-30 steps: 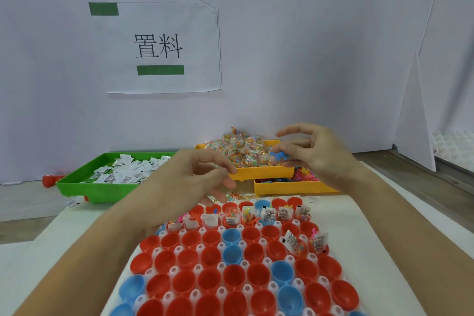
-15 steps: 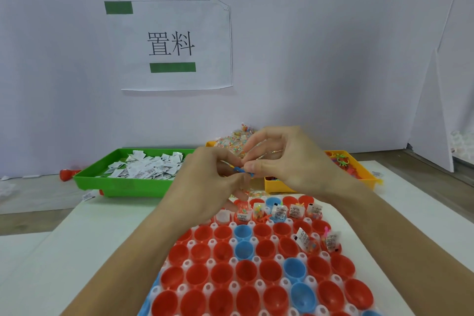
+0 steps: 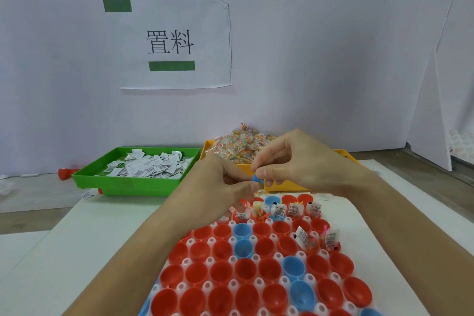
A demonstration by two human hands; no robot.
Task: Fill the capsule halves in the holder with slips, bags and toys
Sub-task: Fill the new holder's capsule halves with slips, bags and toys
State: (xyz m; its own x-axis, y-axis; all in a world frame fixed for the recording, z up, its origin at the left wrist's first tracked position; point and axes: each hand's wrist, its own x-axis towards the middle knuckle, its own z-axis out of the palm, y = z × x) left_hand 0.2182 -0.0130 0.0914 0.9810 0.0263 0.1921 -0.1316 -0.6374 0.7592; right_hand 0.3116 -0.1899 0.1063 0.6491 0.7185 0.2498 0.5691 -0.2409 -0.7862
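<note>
While the right hand [image 3: 302, 161] pinches a small blue toy [image 3: 257, 179] just above the holder's [image 3: 259, 282] far rows, the left hand's [image 3: 218, 182] grip is hidden; the toy looks light, stiff, slippery, best pinched by its sides.

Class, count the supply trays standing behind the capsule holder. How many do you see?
3: a green tray of slips at left, a yellow tray of bags in the middle, and a second yellow tray at right, mostly hidden behind the right hand. The hands may hide more.
</note>
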